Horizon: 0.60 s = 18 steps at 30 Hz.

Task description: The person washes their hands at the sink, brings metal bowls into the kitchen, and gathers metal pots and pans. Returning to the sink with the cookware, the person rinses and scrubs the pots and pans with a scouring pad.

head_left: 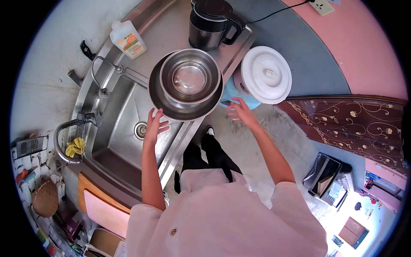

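Note:
My left hand [156, 124] is over the edge of the sink, its fingers spread and holding nothing. It is close to the lower left rim of a wide metal basin [188, 112]. Smaller steel bowls [189, 77] are nested inside that basin, which rests on the steel counter beside the sink. My right hand [243, 112] hangs in the air to the right of the basin, fingers apart and nothing in them. Beyond it stands a bucket with a white lid [266, 75].
An electric kettle [209, 26] stands behind the basin, its cord running to a wall socket [322, 6]. A labelled plastic jug [128, 39] is at the back left. The sink [124, 128] has a curved faucet [61, 141] with a yellow cloth [75, 147]. A pink cutting board [107, 212] leans nearby.

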### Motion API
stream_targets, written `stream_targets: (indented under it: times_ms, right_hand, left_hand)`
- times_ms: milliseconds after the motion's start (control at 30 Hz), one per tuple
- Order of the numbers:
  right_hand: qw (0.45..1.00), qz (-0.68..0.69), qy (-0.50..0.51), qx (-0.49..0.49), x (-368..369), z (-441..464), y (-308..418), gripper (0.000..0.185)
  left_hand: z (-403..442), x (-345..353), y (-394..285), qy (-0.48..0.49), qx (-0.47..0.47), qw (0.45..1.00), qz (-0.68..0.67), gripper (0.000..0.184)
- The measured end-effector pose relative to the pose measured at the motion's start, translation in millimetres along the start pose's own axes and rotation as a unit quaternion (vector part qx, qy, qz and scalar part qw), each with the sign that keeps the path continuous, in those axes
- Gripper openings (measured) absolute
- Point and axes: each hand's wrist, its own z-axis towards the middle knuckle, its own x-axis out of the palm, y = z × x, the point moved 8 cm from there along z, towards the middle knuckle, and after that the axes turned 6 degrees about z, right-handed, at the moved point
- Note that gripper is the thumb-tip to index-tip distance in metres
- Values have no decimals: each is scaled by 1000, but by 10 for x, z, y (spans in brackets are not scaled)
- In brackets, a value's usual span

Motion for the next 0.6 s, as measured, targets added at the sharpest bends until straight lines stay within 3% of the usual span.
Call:
stream_targets:
  times_ms: [33,133,167,300,600]
  right_hand:
    - [998,54,23,39,230,87,161,41]
    - [999,9,35,32,513,464,143,42]
    - [999,16,39,26,527,526,131,42]
    - [994,75,67,-34,559,785,-122,40]
    - [987,78,-38,-136,58,-466,285,35]
  left_hand:
    - [151,101,74,2,-13,999,-38,76]
    - [331,252,61,32,-13,996,-79,64]
    - [541,255,281,70,-14,983,-167,47]
    - [703,245,412,22,3,989,-145,32]
    - [-514,537,-27,19,26,994,-100,39]
